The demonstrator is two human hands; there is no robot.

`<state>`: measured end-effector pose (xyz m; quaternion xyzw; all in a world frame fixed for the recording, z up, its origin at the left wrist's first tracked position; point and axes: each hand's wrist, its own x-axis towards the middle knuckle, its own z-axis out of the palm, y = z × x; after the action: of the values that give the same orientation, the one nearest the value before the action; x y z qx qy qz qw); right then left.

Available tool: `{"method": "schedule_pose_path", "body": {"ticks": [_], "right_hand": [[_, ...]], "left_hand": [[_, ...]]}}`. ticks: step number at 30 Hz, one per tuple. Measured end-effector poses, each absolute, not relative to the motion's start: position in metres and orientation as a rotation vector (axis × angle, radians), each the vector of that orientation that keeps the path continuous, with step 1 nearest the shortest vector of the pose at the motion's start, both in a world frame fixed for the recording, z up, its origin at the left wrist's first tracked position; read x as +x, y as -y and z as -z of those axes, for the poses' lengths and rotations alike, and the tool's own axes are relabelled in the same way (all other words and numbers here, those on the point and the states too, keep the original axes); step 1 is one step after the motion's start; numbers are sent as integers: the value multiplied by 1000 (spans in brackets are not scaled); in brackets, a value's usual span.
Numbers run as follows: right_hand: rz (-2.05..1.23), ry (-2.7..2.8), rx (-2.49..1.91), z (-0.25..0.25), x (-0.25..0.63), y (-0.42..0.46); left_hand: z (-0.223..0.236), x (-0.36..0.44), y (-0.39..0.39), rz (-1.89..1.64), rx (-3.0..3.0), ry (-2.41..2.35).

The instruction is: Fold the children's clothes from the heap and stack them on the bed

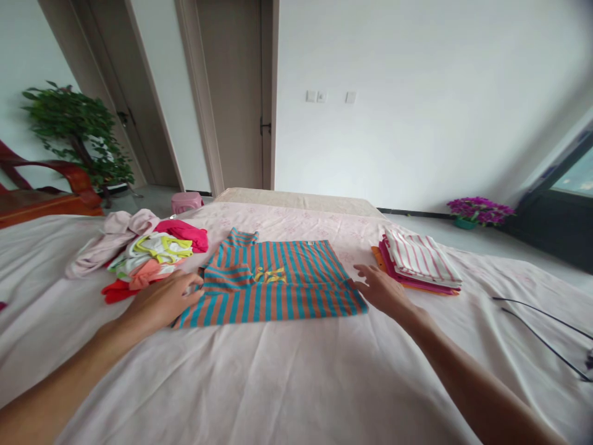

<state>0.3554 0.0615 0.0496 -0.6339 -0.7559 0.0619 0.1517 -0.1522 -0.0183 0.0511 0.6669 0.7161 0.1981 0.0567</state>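
A teal-and-brown striped shirt [296,303] with a yellow print lies partly folded on the bed, one sleeve laid across it and the other pointing away. At its left edge, my left hand [169,298] rests with bent fingers, their tips at the fabric and a gap between them. Beside the right edge is my right hand [382,289], its fingers spread and nothing visible within them. Whether its lower fingertips touch the cloth is hard to tell.
Rumpled clothes [155,253] lie left of the shirt. A folded stack [424,259], striped white on top, sits to the right. Black cords [546,315] cross the pale bedsheet [278,383]. Beyond are a pink stool [186,202], a wooden chair [55,185] and purple flowers [482,210].
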Motion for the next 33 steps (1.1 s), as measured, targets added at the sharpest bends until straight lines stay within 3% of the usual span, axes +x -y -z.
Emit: {"method": "schedule_pose_path", "body": {"ticks": [2,8,15,21,24,28,33], "right_hand": [[-29,2223,-1788,-58,335,-61],[-21,2461,-1541,-39,277,-52],[-5,2453,-1581,-24,271,-48],[37,2455,-1567,-22,275,-51],[74,2432,-1582,-22,273,-46],[98,2492,-1462,-22,263,-37],[71,2618,-1349,-13,269,-44]], "left_hand": [[-60,-137,-3,-488,2137,-2235],[-46,-102,-48,-282,2329,-2404],[-44,-91,-50,-552,2451,-2470],[-36,-92,-49,-119,2414,-2478],[-35,-84,-42,-334,2458,-2406],[-27,-60,-30,-655,2504,-1960],[3,-50,-25,-592,2586,-1758]]}}
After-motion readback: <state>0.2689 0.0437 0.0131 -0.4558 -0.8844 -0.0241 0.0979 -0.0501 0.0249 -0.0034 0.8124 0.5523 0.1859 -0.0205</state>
